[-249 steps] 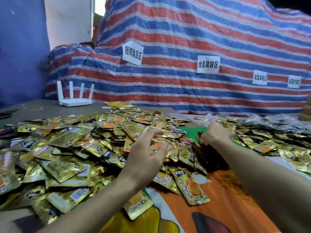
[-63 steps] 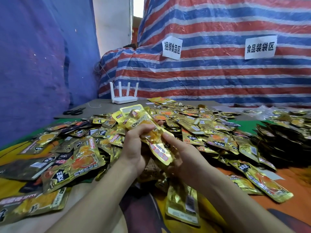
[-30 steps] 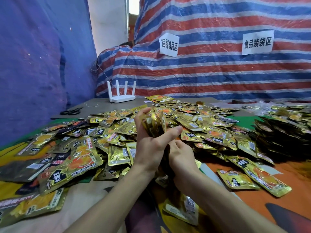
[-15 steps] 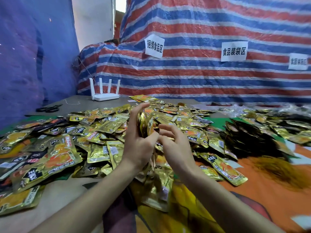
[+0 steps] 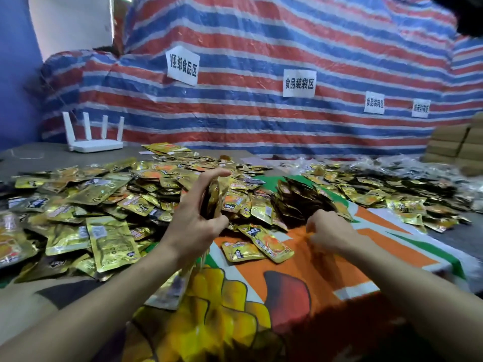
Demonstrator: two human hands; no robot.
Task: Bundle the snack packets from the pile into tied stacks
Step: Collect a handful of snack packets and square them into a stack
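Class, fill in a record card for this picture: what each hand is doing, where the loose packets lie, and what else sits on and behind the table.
left grip: holds a stack of gold packets on edge, above the pile
right grip: fingers curled and blurred, low over the printed cloth; cannot tell whether it holds anything
loose pile: spread over the table's left and centre
darker heap: just beyond the right grip
router: white, at the far left
backdrop: striped tarp with paper signs

The right hand (image 5: 324,228) (blurred) has left the stack (image 5: 213,197) and swung out rightward.
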